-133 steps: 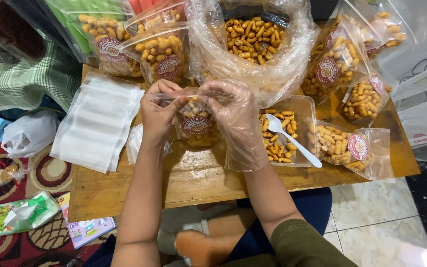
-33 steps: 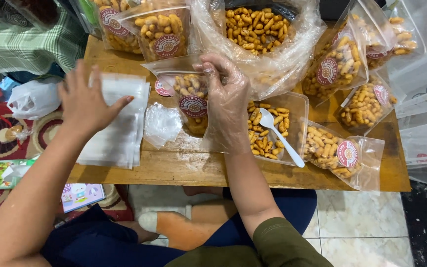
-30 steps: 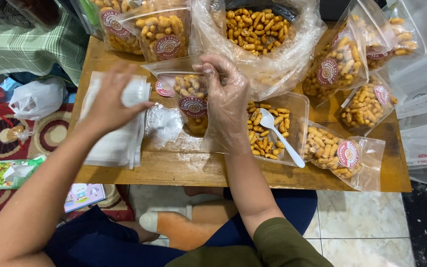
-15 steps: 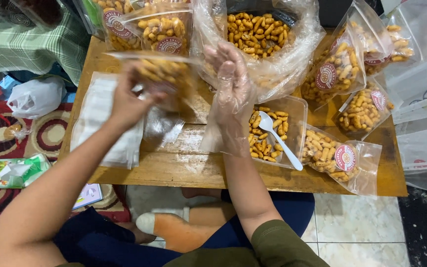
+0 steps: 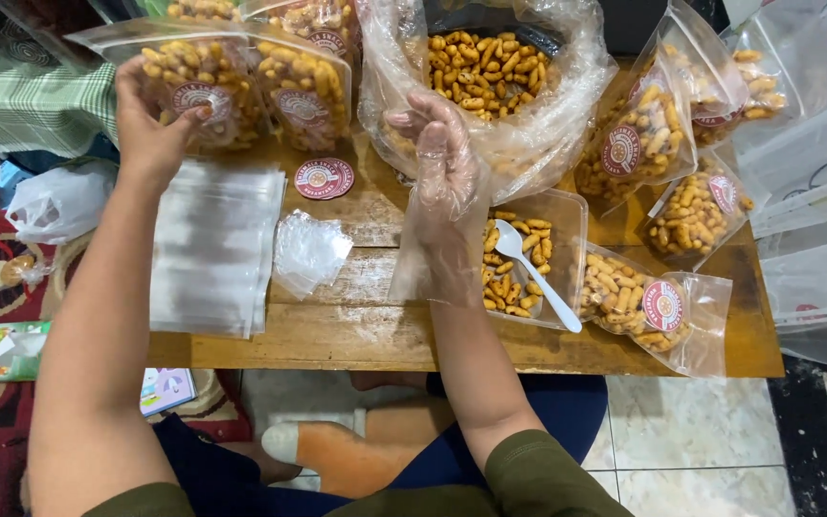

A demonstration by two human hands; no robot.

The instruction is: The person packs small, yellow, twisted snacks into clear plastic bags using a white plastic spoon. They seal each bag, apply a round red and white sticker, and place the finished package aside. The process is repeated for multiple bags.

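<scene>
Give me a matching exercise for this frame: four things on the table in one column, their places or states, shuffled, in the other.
Things:
1. white plastic spoon
2. filled snack bag
3. round red stickers
4. stack of empty clear bags

Places or states:
A. held up by the left hand
B. lying in the clear tray of snacks
C. flat on the wooden table, under the left forearm
D. on bare wood between the hands

Pairs: 1-B, 2-A, 3-D, 4-C

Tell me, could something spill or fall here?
Maybe. The left hand holds a filled bag at the table's far left, so it might tip off among the other bags. The open tub with the white spoon sits close to the right hand in its loose plastic glove; a bump could scatter snacks. One bag lies near the table edge.
</scene>
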